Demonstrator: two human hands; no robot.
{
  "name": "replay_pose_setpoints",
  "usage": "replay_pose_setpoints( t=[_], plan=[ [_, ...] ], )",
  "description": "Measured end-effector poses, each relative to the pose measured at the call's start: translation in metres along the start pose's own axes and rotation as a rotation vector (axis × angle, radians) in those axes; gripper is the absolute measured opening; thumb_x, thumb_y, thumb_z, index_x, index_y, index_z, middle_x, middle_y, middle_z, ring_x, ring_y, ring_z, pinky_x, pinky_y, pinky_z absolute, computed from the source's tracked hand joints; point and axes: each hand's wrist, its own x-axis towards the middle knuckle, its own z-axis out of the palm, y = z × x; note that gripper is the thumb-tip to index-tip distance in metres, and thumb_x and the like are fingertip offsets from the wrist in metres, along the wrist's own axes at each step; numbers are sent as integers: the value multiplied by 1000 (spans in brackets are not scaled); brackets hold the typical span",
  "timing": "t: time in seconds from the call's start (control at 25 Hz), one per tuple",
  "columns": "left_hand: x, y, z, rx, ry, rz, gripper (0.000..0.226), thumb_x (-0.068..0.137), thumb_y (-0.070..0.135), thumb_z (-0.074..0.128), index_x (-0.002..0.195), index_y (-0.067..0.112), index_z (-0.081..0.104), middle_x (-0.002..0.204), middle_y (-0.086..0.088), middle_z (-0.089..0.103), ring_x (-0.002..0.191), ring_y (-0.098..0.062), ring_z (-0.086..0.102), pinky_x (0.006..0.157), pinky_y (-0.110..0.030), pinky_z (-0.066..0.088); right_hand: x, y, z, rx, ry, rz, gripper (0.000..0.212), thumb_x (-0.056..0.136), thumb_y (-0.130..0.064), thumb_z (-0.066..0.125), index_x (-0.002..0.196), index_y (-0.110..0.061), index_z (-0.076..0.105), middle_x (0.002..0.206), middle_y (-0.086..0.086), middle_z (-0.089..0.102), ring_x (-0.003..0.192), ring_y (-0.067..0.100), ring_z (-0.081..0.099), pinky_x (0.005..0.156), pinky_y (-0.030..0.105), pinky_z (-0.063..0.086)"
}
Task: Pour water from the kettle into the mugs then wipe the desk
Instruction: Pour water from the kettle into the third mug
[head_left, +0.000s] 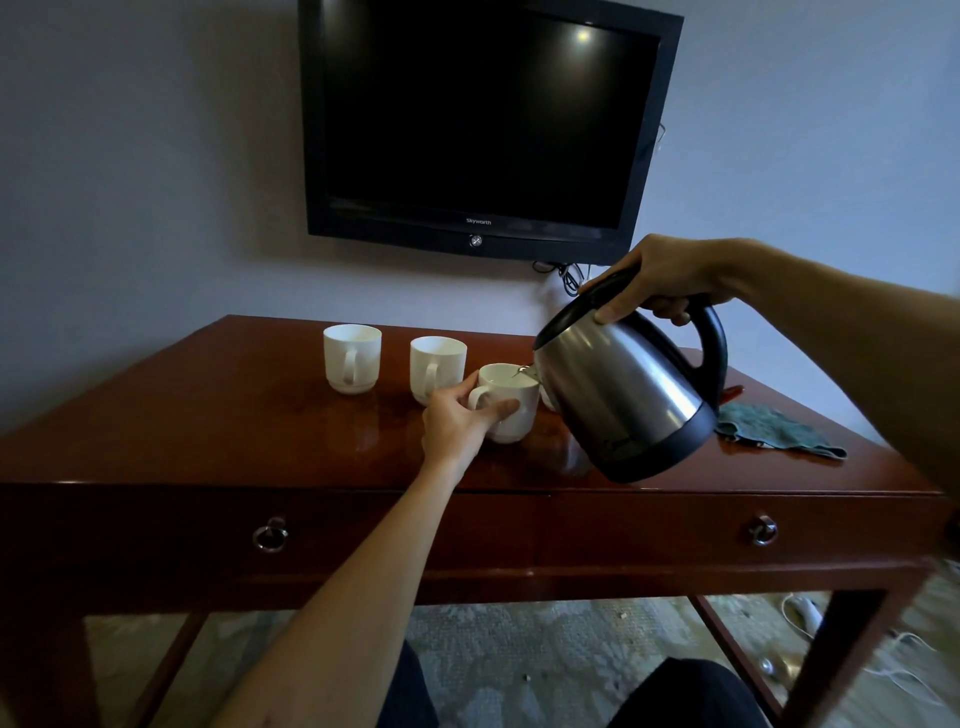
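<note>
Pouring, in progress: my right hand (670, 275) grips tilted kettle (623, 395); left hand (462, 421) holds third mug (511, 402). Worktop (208, 426) unwiped; cloth (774, 428) untouched.

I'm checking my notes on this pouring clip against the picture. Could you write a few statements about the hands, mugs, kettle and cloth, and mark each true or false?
1. The right hand grips the kettle by its black handle. True.
2. The kettle stands upright on the desk. False: it is lifted and tilted, spout over a mug.
3. The left hand holds the mug being filled. True.
4. The cloth lies under the mugs. False: it lies apart, on the desk's right side, behind the kettle.
5. Two other mugs stand to the left of the held one. True.
</note>
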Motion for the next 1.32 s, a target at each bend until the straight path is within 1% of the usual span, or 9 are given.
replay_pose_setpoints(
  t=[0.16,0.44,0.52,0.64,0.72,0.96,1.16,1.24,1.32],
  plan=[
    [-1,2,0,-2,3,-5,71,75,35,87,137,13,61,138,-5,62,130,-24,50,105,-44,46,0,-1,0,1,-5,-2,42,78,-20,84,118,-9,74,44,-1,38,37,12,32,41,24,35],
    [-1,2,0,-5,-2,0,70,75,34,87,137,13,61,137,-6,62,130,-24,50,105,-44,46,1,2,0,2,-2,6,44,80,-21,83,120,-6,73,43,-2,39,37,11,32,41,24,36],
    [-1,2,0,-4,-4,-3,70,75,34,87,137,13,61,137,-5,62,129,-23,50,104,-41,44,0,3,0,4,0,7,44,80,-20,82,120,-6,72,42,-2,39,37,11,32,41,24,36],
    [-1,2,0,-8,-9,3,70,75,33,87,137,12,61,136,-5,63,121,-15,50,96,-31,42,-1,3,0,9,1,-3,44,80,-20,83,120,-6,73,42,-2,39,37,11,32,41,24,36],
    [-1,3,-1,-6,-8,0,70,75,32,87,137,11,61,136,-6,63,119,-13,49,94,-30,42,-1,3,0,8,-1,-11,44,79,-20,83,120,-6,73,43,-2,39,36,12,32,41,23,36],
    [-1,3,0,-3,-8,1,71,76,32,86,138,12,60,139,-6,61,128,-21,49,97,-31,42,-1,3,1,14,-1,-8,42,79,-19,84,118,-8,74,44,-1,38,37,12,31,40,23,35],
    [-1,3,-1,-13,-8,-2,71,75,33,87,137,12,60,137,-7,62,122,-16,50,98,-34,44,0,6,0,23,3,15,46,79,-19,84,121,-4,72,43,-2,37,36,12,31,41,22,34],
    [-1,2,-1,-13,-7,-4,72,74,34,87,137,13,60,137,-6,62,128,-21,51,101,-39,46,0,7,0,30,5,22,48,79,-19,84,122,-3,71,43,-3,37,36,12,31,42,22,34],
    [-1,2,-1,-12,-7,0,72,74,35,88,137,13,61,137,-6,63,130,-23,52,102,-39,46,0,8,1,31,5,24,48,79,-20,84,123,-3,71,42,-3,36,36,12,31,41,22,34]
  ],
)
